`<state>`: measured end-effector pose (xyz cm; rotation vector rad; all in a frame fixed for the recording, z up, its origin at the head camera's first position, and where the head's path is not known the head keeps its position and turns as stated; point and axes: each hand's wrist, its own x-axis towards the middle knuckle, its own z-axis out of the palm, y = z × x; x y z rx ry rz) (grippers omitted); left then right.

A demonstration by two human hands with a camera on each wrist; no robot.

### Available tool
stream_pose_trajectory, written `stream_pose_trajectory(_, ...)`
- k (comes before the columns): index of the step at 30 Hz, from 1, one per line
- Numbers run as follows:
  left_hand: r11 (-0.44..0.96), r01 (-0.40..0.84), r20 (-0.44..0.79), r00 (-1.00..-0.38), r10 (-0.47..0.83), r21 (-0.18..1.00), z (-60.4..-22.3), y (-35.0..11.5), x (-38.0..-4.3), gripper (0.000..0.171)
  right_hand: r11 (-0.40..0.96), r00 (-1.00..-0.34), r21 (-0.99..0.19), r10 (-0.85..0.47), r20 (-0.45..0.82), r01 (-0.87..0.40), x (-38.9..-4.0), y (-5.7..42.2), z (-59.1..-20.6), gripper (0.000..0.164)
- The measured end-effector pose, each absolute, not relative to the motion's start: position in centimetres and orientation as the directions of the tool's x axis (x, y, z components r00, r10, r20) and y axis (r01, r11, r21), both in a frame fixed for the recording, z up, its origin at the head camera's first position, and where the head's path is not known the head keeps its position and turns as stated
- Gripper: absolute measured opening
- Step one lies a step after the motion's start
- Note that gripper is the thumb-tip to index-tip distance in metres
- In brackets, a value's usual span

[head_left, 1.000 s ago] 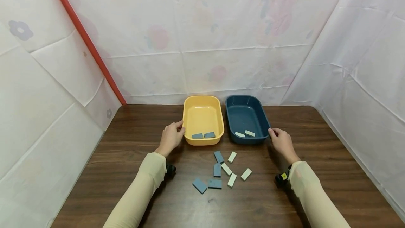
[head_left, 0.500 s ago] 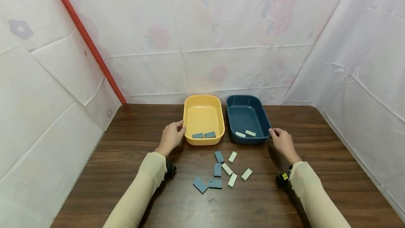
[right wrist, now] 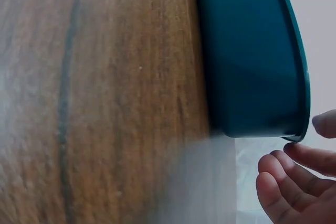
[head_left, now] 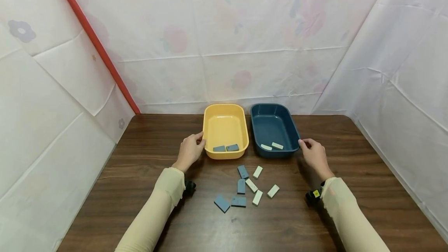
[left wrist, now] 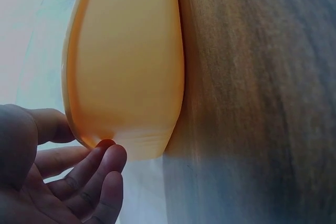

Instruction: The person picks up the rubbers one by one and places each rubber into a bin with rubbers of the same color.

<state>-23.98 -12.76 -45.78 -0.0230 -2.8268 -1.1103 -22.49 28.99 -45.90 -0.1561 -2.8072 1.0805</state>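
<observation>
My left hand [head_left: 190,151] pinches the near left rim of a yellow plastic basin [head_left: 224,129]. In the left wrist view the thumb lies at the rim and fingertips [left wrist: 114,156] touch the basin's outer wall. Beside it stands a dark blue basin [head_left: 271,127]. My right hand [head_left: 314,156] is at its near right corner; in the right wrist view the index finger touches beneath the rim, while the thumb [right wrist: 325,124] is slightly apart from it. Two grey-blue flat blocks [head_left: 232,147] lie in the yellow basin, two whitish blocks [head_left: 277,146] in the blue one.
Several grey-blue blocks [head_left: 241,186] and several whitish blocks [head_left: 257,197] lie loose on the brown wooden table [head_left: 140,174] in front of the basins. White patterned sheeting [head_left: 224,49] hangs behind and at both sides, with a red strip [head_left: 94,40] at left.
The scene sits slightly higher in the head view. My right fingers have shifted a little at the blue basin's corner. Left hand, basins and blocks keep their places.
</observation>
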Motion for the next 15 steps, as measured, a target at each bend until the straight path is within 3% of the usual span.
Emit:
stream_pose_trajectory(8, 0.741, 0.059, 0.112, -0.994, -0.022, 0.669, -45.7, -12.7, -23.8, 0.043, 0.753, -0.966, -0.657, 0.149, 0.210, -0.027, -22.2, 29.0, -45.3, 0.031)
stream_pose_trajectory(15, 0.744, 0.081, 0.132, -0.991, -0.010, 0.664, -45.6, -12.7, -23.6, 0.042, 0.773, -0.960, -0.624, 0.072, 0.272, -0.119, -21.6, 28.7, -44.2, 0.029)
